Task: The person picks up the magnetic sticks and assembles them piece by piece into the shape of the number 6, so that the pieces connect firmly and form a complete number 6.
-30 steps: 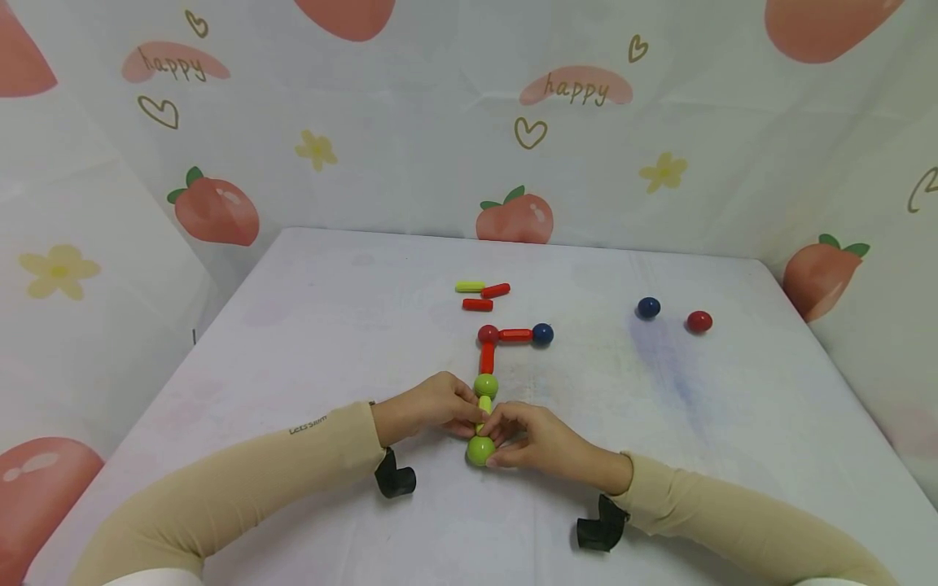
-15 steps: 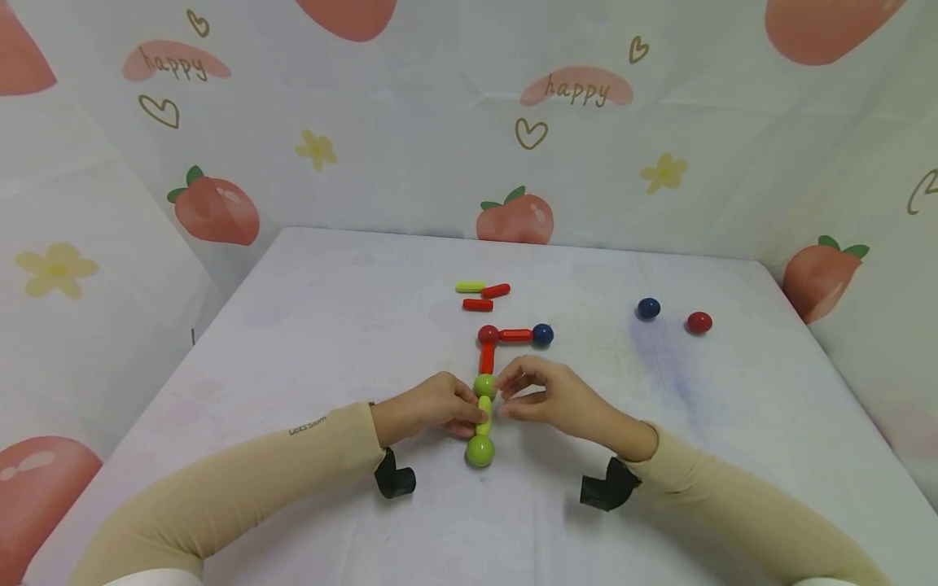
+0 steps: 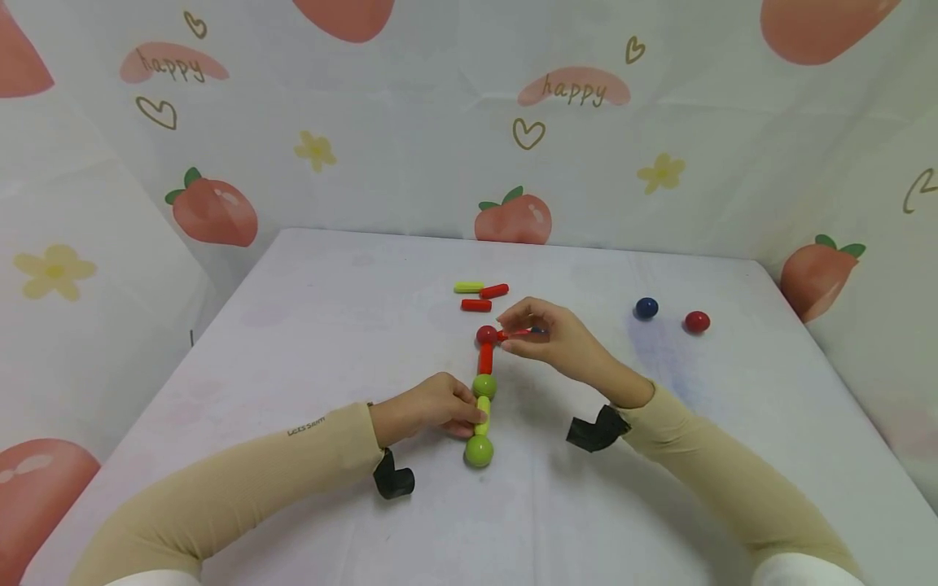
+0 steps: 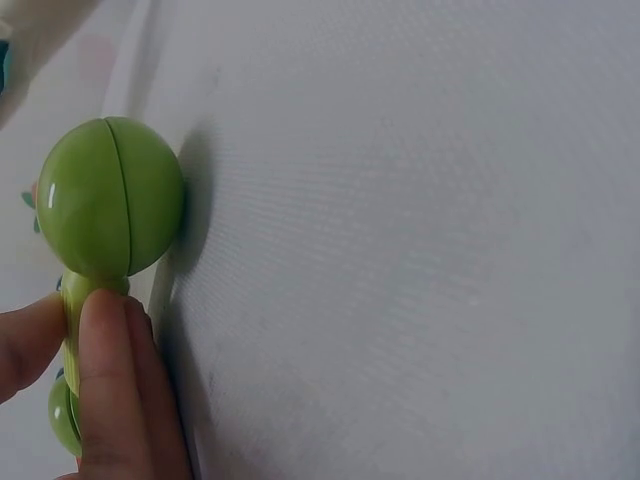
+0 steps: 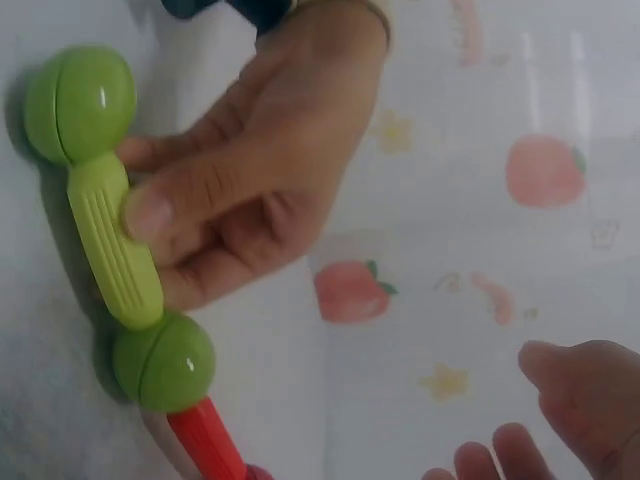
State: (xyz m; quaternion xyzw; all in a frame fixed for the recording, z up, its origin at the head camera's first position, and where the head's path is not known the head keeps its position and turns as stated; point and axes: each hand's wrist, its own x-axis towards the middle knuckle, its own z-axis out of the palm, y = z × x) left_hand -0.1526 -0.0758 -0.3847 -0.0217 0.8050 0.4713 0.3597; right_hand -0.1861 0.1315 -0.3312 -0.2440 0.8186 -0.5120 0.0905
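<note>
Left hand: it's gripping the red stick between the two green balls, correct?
Not quite: the stick it grips is yellow-green, not red, as the right wrist view shows. The left hand does grip the stick between the two green balls.

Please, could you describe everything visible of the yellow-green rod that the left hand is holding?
The rod is short, straight and yellow-green, with lengthwise grooves; it looks like plastic. It lies low over the table, pointing roughly away from the person, and joins a nearer green ball to a farther green ball, one at each end. The left hand pinches it, thumb on one side and fingers on the other. Whether it touches the table cannot be told.
</note>
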